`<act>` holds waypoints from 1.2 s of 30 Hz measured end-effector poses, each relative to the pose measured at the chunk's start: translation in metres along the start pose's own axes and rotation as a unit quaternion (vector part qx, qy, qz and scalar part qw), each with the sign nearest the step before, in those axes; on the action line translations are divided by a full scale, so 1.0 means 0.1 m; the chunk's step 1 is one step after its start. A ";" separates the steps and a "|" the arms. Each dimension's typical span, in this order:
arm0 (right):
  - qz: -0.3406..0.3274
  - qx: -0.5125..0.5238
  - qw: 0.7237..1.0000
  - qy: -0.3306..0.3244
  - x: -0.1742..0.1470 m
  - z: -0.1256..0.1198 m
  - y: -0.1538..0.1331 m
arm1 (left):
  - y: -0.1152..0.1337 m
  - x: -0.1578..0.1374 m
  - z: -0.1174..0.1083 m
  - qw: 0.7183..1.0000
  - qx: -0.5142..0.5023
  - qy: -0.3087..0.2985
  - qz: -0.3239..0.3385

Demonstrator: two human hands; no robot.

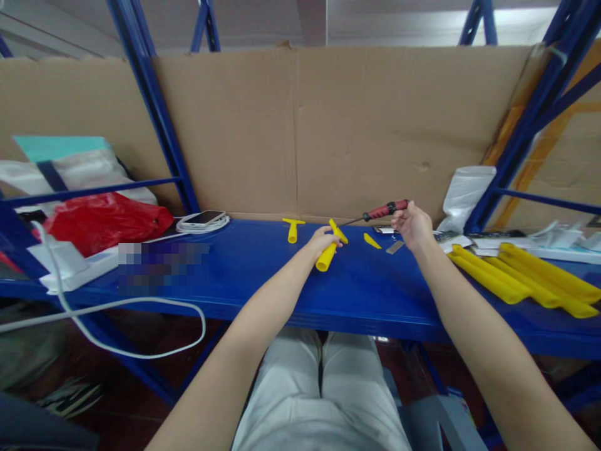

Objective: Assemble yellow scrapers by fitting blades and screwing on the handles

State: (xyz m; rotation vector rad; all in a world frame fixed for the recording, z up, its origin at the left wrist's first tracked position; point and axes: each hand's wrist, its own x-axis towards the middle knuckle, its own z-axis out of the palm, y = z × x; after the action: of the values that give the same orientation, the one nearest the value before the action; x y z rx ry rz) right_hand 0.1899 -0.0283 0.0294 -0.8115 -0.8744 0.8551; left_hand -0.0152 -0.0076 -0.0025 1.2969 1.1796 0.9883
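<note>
My left hand (323, 243) is closed around a yellow T-shaped plastic handle (325, 258), its round open end tilted toward me above the blue bench. In my right hand (414, 225) is a screwdriver (385, 210) with a red and black grip, gripped near the butt. Its thin shaft points left and its tip meets the crosspiece of the T-shaped handle; whether it sits in a hole I cannot tell. A second yellow T-shaped handle (293, 232) lies farther back on the left. Beside the screwdriver lie a small yellow blade-like piece (372, 241) and a flat grey metal piece (394, 247).
Several long yellow tubes (539, 279) lie at the right. A phone (205, 217) rests on a coiled white cable at the left, near a white power strip (89, 266) and a red plastic bag (106, 222). Cardboard (375, 125) walls the back between blue posts.
</note>
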 end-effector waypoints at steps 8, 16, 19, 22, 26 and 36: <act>-0.046 -0.018 0.999 0.002 0.02 -0.01 0.07 | -0.04 0.02 0.01 1.000 -0.010 -0.009 -0.021; -0.037 -0.012 0.999 0.004 0.05 -0.03 0.09 | -0.03 0.01 0.03 1.000 -0.006 -0.007 -0.024; -0.023 -0.004 1.000 -0.020 -0.01 0.00 0.03 | -0.03 0.00 0.03 1.000 -0.006 0.000 -0.022; -0.012 0.002 0.999 -0.045 -0.05 0.03 -0.01 | -0.03 0.02 0.02 1.000 -0.002 0.000 -0.018; -0.018 -0.003 0.998 -0.055 -0.05 0.03 0.00 | -0.05 0.06 0.01 1.000 0.002 -0.003 -0.014; -0.021 -0.001 1.000 0.002 0.03 -0.02 0.06 | -0.06 0.08 0.01 1.000 0.011 -0.012 -0.006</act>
State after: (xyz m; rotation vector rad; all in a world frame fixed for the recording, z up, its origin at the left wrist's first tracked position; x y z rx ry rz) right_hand 0.1906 -0.0239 0.0244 -0.7926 -0.8862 0.8152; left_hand -0.0133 -0.0005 -0.0089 1.3130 1.1816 0.9518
